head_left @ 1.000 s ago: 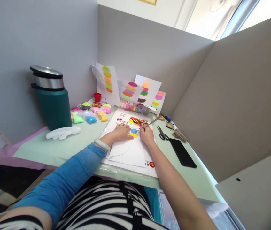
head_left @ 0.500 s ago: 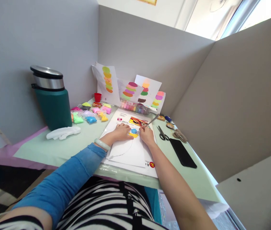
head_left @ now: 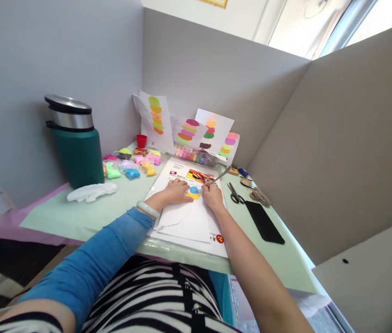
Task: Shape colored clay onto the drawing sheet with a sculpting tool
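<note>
My right hand (head_left: pixel 212 196) is closed around a metal fork (head_left: pixel 222 174). The fork's handle sticks up to the right, and its tines touch or nearly touch the edge of a round blue patch (head_left: pixel 193 189), apparently soft clay. Just below that lies a yellow patch (head_left: pixel 193 196) on a white sheet of paper (head_left: pixel 185 226). A thin curved pencil line runs down the sheet from there. Flat on the paper to the left rests my left hand (head_left: pixel 174 191), its fingers stretched out and the fingertips beside the two patches.
Small bags of coloured clay (head_left: pixel 132 173) lie at the left, near a green bottle (head_left: pixel 80 155) and white tissue (head_left: pixel 92 192). On the right are scissors (head_left: pixel 235 194) and a black phone (head_left: pixel 263 221). Colour-swatch papers (head_left: pixel 189 132) lean against the back partition.
</note>
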A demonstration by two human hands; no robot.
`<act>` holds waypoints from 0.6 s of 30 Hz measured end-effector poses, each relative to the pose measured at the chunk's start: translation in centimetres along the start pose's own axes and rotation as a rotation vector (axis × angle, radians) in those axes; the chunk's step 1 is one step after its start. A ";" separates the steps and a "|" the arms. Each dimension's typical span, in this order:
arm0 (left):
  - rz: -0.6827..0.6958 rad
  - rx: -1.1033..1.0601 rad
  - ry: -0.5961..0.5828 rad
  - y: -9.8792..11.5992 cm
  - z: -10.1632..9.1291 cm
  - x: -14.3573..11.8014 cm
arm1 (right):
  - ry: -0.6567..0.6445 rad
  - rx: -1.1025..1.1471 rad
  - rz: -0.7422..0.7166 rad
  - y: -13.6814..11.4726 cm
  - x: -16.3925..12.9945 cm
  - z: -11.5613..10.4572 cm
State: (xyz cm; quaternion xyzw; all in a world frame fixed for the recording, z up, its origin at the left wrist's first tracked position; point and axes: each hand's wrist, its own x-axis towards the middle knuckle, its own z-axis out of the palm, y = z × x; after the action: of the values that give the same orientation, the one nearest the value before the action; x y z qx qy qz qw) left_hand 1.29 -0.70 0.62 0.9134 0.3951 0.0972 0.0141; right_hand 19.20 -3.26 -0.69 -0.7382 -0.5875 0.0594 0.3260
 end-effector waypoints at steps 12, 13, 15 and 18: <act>-0.004 -0.009 -0.004 -0.1 0.1 0.0 | 0.018 -0.030 -0.009 0.1 0.0 0.1; -0.004 -0.007 -0.006 -0.1 0.1 0.0 | 0.024 -0.030 -0.009 0.1 0.0 0.1; -0.004 -0.003 -0.007 -0.1 0.1 0.0 | 0.035 -0.011 -0.022 0.2 0.0 0.1; -0.003 0.000 -0.007 0.0 0.0 0.0 | 0.030 -0.012 -0.024 0.3 0.1 0.1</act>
State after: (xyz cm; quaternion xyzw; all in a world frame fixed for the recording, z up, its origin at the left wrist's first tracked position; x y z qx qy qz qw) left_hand 1.29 -0.66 0.62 0.9132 0.3963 0.0938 0.0155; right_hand 19.36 -3.18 -0.93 -0.7339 -0.5918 0.0408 0.3310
